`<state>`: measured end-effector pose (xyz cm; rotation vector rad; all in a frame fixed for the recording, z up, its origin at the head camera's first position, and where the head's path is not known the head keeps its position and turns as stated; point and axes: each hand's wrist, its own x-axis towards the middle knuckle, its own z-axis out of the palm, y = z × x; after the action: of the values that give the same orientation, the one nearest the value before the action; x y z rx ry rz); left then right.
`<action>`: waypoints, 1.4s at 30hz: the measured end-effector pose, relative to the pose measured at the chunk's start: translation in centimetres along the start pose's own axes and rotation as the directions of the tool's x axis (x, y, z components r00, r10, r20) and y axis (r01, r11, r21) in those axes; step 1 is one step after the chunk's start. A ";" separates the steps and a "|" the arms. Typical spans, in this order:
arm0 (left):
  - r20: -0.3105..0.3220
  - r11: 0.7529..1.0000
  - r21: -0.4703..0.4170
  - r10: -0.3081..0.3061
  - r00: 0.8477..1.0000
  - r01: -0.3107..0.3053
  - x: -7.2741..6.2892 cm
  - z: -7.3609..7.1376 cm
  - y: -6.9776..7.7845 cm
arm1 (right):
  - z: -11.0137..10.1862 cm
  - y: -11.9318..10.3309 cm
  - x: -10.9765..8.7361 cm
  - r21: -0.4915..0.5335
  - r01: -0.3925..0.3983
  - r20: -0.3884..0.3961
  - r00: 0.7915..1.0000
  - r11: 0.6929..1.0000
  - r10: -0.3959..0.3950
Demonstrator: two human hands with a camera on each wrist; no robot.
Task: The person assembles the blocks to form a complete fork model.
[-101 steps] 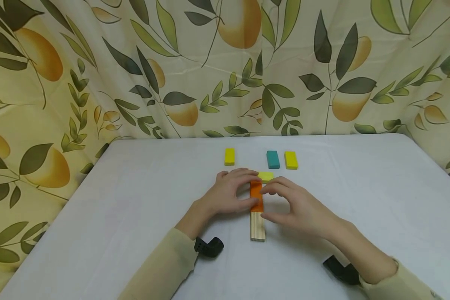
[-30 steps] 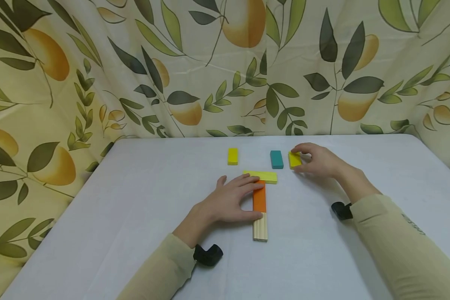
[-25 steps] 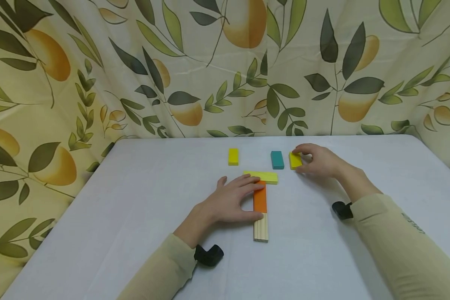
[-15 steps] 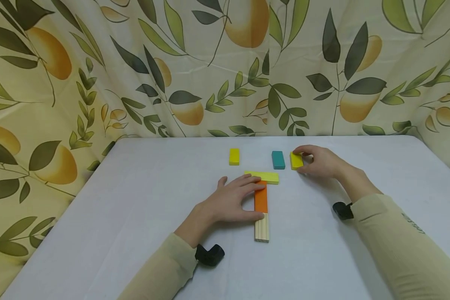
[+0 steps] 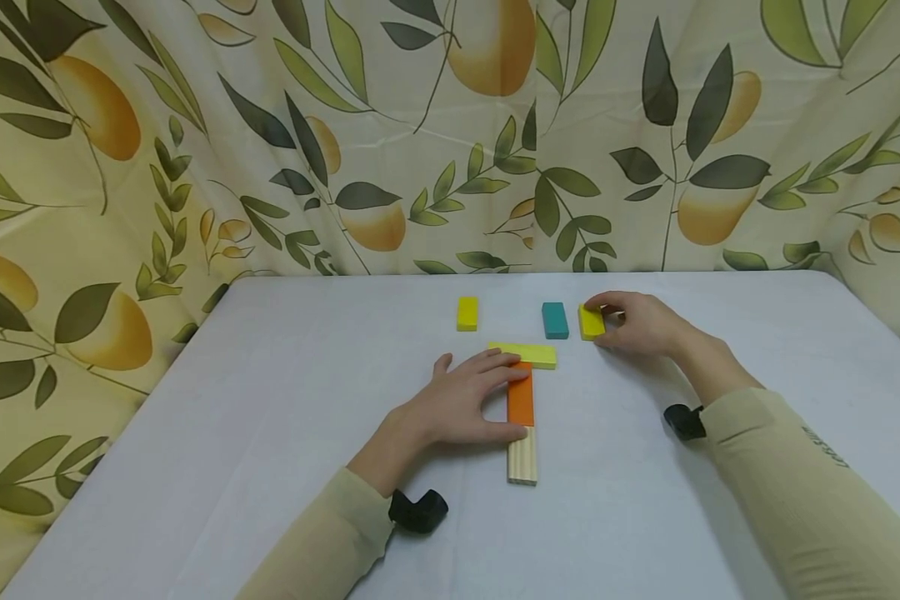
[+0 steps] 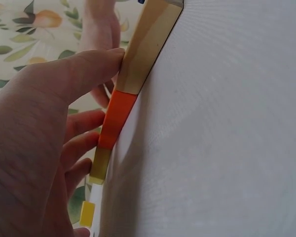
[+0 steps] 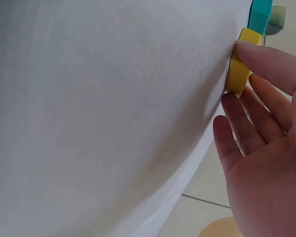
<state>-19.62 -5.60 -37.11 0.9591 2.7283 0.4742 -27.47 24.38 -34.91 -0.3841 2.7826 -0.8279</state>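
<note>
My left hand [image 5: 450,404] rests over a row of rectangular blocks, its fingers fairly straight. The thumb touches the natural wood block [image 5: 522,462] near its joint with the orange block [image 5: 521,404], and the fingertips lie by the orange block's far end and the lime-yellow block [image 5: 538,357]. That lime-yellow block lies crosswise at the top of the row, making a T. At the back right, my right hand [image 5: 645,325] pinches a yellow block [image 7: 238,69] between thumb and fingers. The block looks to be on the table.
Just left of the pinched block lies a teal block [image 5: 555,320]. Another yellow block [image 5: 467,313] lies farther left. A white cloth covers the table [image 5: 285,375], and a fruit-patterned curtain [image 5: 435,167] hangs behind it. Each wrist wears a black camera mount [image 5: 420,511].
Since the oldest frame, my right hand has moved from beside the orange block to the yellow block at back right. My left thumb has slid toward the wood block. In the last second, almost nothing moves.
</note>
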 end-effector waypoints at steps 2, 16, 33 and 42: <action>-0.002 1.000 -0.005 -0.002 1.000 0.002 0.0 0.0 0.0 | 0.0 0.0 0.1 -0.005 -0.001 -0.001 1.000 1.000 0.001; -0.004 1.000 -0.009 -0.006 1.000 0.005 0.0 0.1 -0.1 | -0.3 -0.1 -0.1 -0.007 0.037 -0.001 0.999 0.999 -0.037; -0.006 1.000 -0.008 -0.004 1.000 0.004 0.0 0.2 -0.1 | -0.1 -1.3 -0.1 -0.016 0.103 0.017 0.995 0.995 -0.103; -0.008 1.000 -0.005 -0.004 1.000 0.004 0.0 0.1 -0.1 | 0.2 -1.5 -0.3 0.000 0.108 0.029 0.994 0.994 -0.108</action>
<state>-19.67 -5.63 -37.28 0.9526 2.7345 0.4857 -26.84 23.15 -34.16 -0.5468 2.7560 -0.8370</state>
